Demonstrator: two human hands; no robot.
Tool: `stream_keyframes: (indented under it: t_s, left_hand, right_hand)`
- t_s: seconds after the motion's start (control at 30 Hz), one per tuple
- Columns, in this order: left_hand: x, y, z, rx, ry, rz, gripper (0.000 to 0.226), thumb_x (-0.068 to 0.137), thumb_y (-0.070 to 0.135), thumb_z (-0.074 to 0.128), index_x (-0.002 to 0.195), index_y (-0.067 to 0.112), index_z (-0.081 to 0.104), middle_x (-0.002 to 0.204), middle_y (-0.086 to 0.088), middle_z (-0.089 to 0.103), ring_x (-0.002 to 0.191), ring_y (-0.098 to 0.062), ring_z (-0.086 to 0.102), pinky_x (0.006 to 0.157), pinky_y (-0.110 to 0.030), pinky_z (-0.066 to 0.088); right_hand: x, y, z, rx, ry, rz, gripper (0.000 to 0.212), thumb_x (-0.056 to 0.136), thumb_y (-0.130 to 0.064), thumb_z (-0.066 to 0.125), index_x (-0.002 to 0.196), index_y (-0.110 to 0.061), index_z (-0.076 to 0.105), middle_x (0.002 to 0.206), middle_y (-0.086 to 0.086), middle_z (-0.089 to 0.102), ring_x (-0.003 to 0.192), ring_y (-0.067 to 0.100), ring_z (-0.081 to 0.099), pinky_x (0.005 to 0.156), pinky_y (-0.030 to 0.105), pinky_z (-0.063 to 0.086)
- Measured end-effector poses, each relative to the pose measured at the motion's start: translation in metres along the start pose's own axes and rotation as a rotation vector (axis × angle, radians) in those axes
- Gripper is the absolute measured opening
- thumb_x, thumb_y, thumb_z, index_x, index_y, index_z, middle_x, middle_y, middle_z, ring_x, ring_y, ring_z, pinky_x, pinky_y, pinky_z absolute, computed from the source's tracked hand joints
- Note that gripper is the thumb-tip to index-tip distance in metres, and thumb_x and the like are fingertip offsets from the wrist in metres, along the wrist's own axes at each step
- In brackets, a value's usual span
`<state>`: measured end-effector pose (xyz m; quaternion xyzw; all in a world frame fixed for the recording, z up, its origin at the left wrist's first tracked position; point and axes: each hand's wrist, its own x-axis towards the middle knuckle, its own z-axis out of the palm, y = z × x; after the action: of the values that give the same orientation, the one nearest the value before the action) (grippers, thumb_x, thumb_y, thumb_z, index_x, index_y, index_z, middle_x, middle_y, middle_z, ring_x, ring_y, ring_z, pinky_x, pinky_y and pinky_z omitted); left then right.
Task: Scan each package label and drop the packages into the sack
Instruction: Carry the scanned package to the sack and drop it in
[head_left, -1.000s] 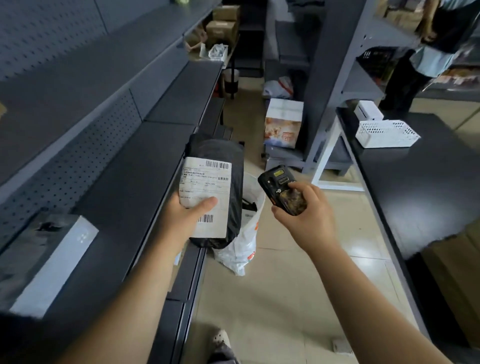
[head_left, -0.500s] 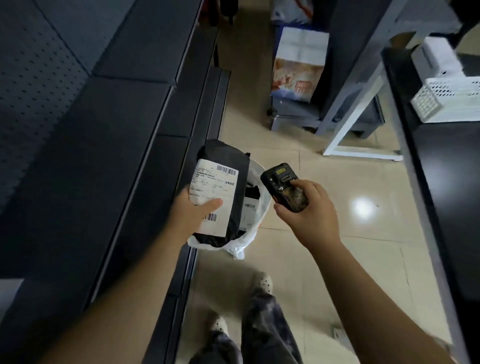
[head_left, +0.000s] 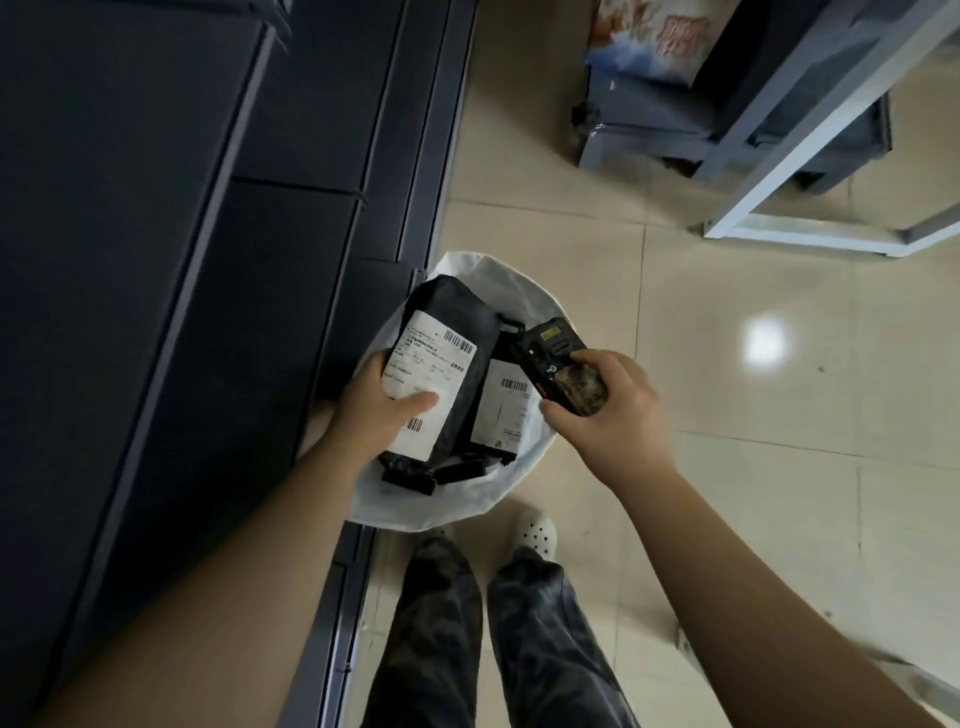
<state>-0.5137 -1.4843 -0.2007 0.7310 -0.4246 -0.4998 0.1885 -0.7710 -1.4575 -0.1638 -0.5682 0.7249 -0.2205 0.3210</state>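
Observation:
A white sack (head_left: 524, 296) stands open on the floor beside the shelving. My left hand (head_left: 376, 410) grips a black package (head_left: 457, 322) with a white barcode label, thumb across the label, held over the sack's mouth. Inside the sack lies another black package (head_left: 501, 410) with its label up, plus more dark packages at the bottom. My right hand (head_left: 610, 410) holds a black handheld scanner (head_left: 558, 371) above the sack's right rim, its head pointing up and left.
Dark grey shelving (head_left: 156, 260) runs along the left. A grey rack (head_left: 727, 119) with a printed bag (head_left: 654, 36) and a white frame leg (head_left: 810, 156) stand at the upper right. My legs and a white shoe (head_left: 537, 532) are just below the sack, on a tiled floor.
The view has tilted down to the sack. My left hand has lowered the labelled package over the sack's mouth; my right hand with the scanner has moved down beside it.

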Motion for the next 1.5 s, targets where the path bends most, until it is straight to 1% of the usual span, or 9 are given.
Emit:
stream_keyframes:
  t_s: [0.17,0.53,0.7,0.8,0.9,1.0,1.17,1.3,1.5]
  left_hand:
    - [0.04,-0.029,0.039,-0.005,-0.037,-0.011,0.07,0.078,0.025,0.083,0.134,0.02,0.042,0.109,0.011,0.063,0.093,-0.009,0.064,0.07,-0.025,0.053]
    - [0.104,-0.082,0.12,0.002,-0.151,-0.021,0.03,0.084,0.027,0.077,0.109,0.015,0.066,0.104,-0.002,0.07,0.09,-0.017,0.069,0.072,-0.033,0.059]
    - [0.102,-0.088,0.143,0.302,-0.061,0.052,0.052,0.084,0.035,0.074,0.124,0.005,0.059,0.124,-0.007,0.048,0.113,-0.025,0.053,0.096,-0.041,0.052]
    - [0.094,-0.093,0.145,0.185,-0.053,0.027,0.079,0.076,0.03,0.077,0.144,0.018,0.037,0.13,-0.006,0.055,0.116,-0.023,0.057,0.094,-0.045,0.054]
    - [0.092,-0.098,0.148,0.237,-0.105,0.028,0.055,0.084,0.025,0.072,0.132,0.018,0.045,0.12,0.0,0.061,0.106,-0.02,0.062,0.087,-0.041,0.057]
    - [0.094,-0.097,0.15,0.447,-0.163,0.08,0.035,0.091,0.031,0.061,0.121,0.014,0.057,0.125,-0.005,0.051,0.118,-0.025,0.05,0.101,-0.042,0.046]
    - [0.102,-0.101,0.159,0.36,-0.276,-0.007,0.043,0.081,0.025,0.072,0.12,0.013,0.06,0.12,-0.006,0.06,0.105,-0.023,0.061,0.096,-0.041,0.052]
    - [0.098,-0.104,0.156,0.312,-0.222,0.028,0.073,0.08,0.02,0.077,0.141,0.018,0.037,0.112,0.004,0.062,0.102,-0.02,0.063,0.093,-0.038,0.053]
    - [0.085,-0.113,0.151,0.435,-0.034,0.279,0.082,0.084,0.017,0.072,0.153,0.015,0.026,0.149,-0.009,0.033,0.133,-0.025,0.037,0.112,-0.04,0.035]
  right_hand:
    - [0.008,0.021,0.033,-0.042,0.022,0.063,0.056,0.069,-0.036,0.08,0.121,-0.026,0.062,0.121,-0.009,0.057,0.102,0.013,0.056,0.083,0.032,0.049]
    - [0.009,0.043,0.066,-0.149,0.181,0.077,0.057,0.071,-0.04,0.077,0.124,-0.027,0.06,0.125,-0.008,0.056,0.102,0.015,0.057,0.074,0.028,0.045]
    - [0.01,0.046,0.064,-0.115,0.209,0.088,0.056,0.071,-0.035,0.08,0.123,-0.027,0.061,0.124,-0.01,0.056,0.099,0.007,0.052,0.074,0.024,0.039]
    - [0.009,0.046,0.062,-0.097,0.207,0.075,0.056,0.07,-0.036,0.08,0.122,-0.027,0.062,0.122,-0.01,0.057,0.097,0.005,0.051,0.074,0.024,0.041]
    - [0.009,0.047,0.059,-0.088,0.207,0.054,0.055,0.07,-0.038,0.078,0.122,-0.028,0.062,0.12,-0.011,0.057,0.092,0.0,0.048,0.072,0.024,0.042]
    - [0.01,0.05,0.057,-0.076,0.195,0.053,0.055,0.07,-0.038,0.078,0.121,-0.028,0.062,0.12,-0.011,0.057,0.093,-0.002,0.046,0.072,0.021,0.041]
    - [0.01,0.056,0.057,-0.085,0.191,0.013,0.054,0.069,-0.036,0.081,0.119,-0.025,0.064,0.116,-0.009,0.06,0.091,-0.004,0.047,0.072,0.007,0.034]
    - [0.008,0.056,0.057,-0.087,0.18,0.027,0.054,0.069,-0.037,0.081,0.119,-0.027,0.064,0.118,-0.011,0.058,0.092,-0.003,0.047,0.072,0.014,0.037]
    - [0.009,0.054,0.059,-0.057,0.18,0.024,0.054,0.069,-0.038,0.079,0.119,-0.028,0.063,0.117,-0.016,0.055,0.093,-0.003,0.048,0.073,0.016,0.038]
